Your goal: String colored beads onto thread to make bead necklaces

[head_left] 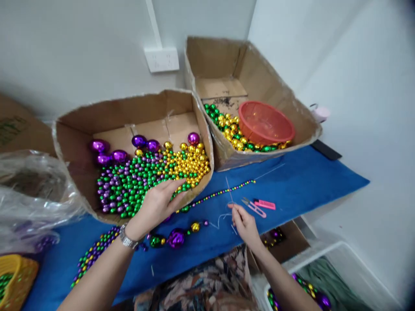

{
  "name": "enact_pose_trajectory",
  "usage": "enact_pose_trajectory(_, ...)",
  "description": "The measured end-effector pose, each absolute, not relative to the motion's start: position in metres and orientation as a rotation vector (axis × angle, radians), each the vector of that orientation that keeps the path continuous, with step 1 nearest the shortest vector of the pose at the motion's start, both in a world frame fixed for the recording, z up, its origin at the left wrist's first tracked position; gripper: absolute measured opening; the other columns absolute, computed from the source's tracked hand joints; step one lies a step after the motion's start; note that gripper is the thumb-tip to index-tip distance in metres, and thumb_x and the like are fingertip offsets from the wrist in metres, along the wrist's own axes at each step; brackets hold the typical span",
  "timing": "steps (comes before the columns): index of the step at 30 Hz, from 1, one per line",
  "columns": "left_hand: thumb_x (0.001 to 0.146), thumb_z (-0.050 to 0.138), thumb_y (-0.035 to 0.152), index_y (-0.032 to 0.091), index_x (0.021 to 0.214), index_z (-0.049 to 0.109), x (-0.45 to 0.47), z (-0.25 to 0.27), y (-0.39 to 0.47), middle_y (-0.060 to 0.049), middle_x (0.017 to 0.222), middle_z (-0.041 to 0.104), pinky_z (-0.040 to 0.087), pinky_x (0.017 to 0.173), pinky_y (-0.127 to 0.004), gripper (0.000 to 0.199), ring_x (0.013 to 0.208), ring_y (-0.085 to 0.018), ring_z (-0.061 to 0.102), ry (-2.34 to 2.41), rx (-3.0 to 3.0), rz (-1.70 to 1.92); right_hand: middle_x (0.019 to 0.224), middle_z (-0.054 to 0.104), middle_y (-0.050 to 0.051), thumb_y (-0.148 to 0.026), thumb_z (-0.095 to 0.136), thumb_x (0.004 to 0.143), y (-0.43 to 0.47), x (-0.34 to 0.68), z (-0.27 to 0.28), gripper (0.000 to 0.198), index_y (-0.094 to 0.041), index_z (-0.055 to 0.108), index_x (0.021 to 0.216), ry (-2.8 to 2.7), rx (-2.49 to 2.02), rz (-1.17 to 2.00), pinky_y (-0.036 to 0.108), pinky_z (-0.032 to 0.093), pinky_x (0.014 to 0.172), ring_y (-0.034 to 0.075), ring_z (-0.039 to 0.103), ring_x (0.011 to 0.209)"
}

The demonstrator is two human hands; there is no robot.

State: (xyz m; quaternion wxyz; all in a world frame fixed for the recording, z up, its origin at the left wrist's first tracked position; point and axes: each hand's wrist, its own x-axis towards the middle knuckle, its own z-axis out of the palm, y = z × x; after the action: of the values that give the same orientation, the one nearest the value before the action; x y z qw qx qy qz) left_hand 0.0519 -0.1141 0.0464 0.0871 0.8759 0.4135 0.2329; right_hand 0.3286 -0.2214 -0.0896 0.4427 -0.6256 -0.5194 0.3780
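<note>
My left hand (157, 202), with a metal watch at the wrist, reaches over the front rim of a cardboard box (129, 110). Its thumb and fingers are apart, close to small green beads (142, 183) and gold beads (189, 162) inside. To the right, my right hand (244, 222) is closed in a pinch on a thin, straight needle (229, 190) pointing up. White thread (219, 221) curls beside that hand. A string of large beads (177, 238) in purple, gold and green lies between my forearms. Behind the needle runs a strand of tiny beads (214, 195).
Pink thread snips (257, 209) and a pink cutter (266, 204) lie right of my right hand. A second box (275, 73) holds beads and a red basket (266, 123). Bead strands (94, 255) and a yellow basket (24, 276) are at left on the blue cloth (311, 177).
</note>
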Motion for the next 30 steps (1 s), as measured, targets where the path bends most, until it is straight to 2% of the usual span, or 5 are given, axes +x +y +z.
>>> enact_pose_trajectory(8, 0.094, 0.049, 0.034, 0.017, 0.116, 0.062, 0.071, 0.066, -0.062, -0.009, 0.104, 0.071, 0.053, 0.083, -0.033, 0.031, 0.094, -0.021, 0.067, 1.174, 2.692, 0.677, 0.060, 0.059, 0.000, -0.041, 0.042, 0.096, -0.220, 0.326, -0.109, 0.036, -0.019, 0.065, 0.112, -1.390, -1.504, 0.830, 0.021, 0.049, 0.048, 0.014, 0.058, 0.050)
enact_pose_trajectory(16, 0.092, 0.049, 0.033, 0.018, 0.108, 0.066, 0.113, 0.097, -0.016, -0.008, 0.102, 0.072, 0.053, 0.082, -0.034, 0.028, 0.093, -0.022, 0.068, 1.091, 2.649, 0.763, 0.057, 0.063, 0.000, -0.040, 0.042, 0.096, -0.218, 0.320, -0.102, 0.033, -0.025, 0.069, 0.106, -1.416, -1.456, 0.655, 0.021, 0.056, 0.053, 0.017, 0.065, 0.051)
enact_pose_trajectory(23, 0.089, 0.052, 0.034, 0.015, 0.108, 0.066, 0.171, 0.139, 0.037, -0.008, 0.098, 0.072, 0.054, 0.077, -0.029, 0.031, 0.085, -0.019, 0.068, 1.121, 2.601, 0.867, 0.092, 0.075, 0.007, -0.036, 0.044, 0.095, -0.216, 0.322, -0.098, 0.030, -0.024, 0.070, 0.104, -1.446, -1.348, 0.594, 0.024, 0.059, 0.075, 0.022, 0.073, 0.083)
enact_pose_trajectory(25, 0.089, 0.051, 0.033, 0.014, 0.111, 0.065, 0.192, 0.149, 0.060, -0.008, 0.100, 0.072, 0.052, 0.081, -0.029, 0.032, 0.089, -0.019, 0.068, 1.196, 2.689, 0.760, 0.094, 0.075, 0.008, -0.034, 0.043, 0.096, -0.215, 0.323, -0.100, 0.030, -0.024, 0.069, 0.104, -1.452, -1.329, 0.612, 0.023, 0.058, 0.076, 0.021, 0.073, 0.085)
enact_pose_trajectory(30, 0.090, 0.046, 0.027, 0.013, 0.115, 0.063, 0.238, 0.149, 0.122, -0.014, 0.106, 0.070, 0.049, 0.089, -0.033, 0.033, 0.101, -0.024, 0.065, 1.393, 3.004, 0.080, 0.087, 0.076, 0.005, -0.034, 0.047, 0.095, -0.211, 0.322, -0.117, 0.026, -0.027, 0.070, 0.102, -1.458, -1.291, 0.545, 0.019, 0.059, 0.070, 0.019, 0.074, 0.075)
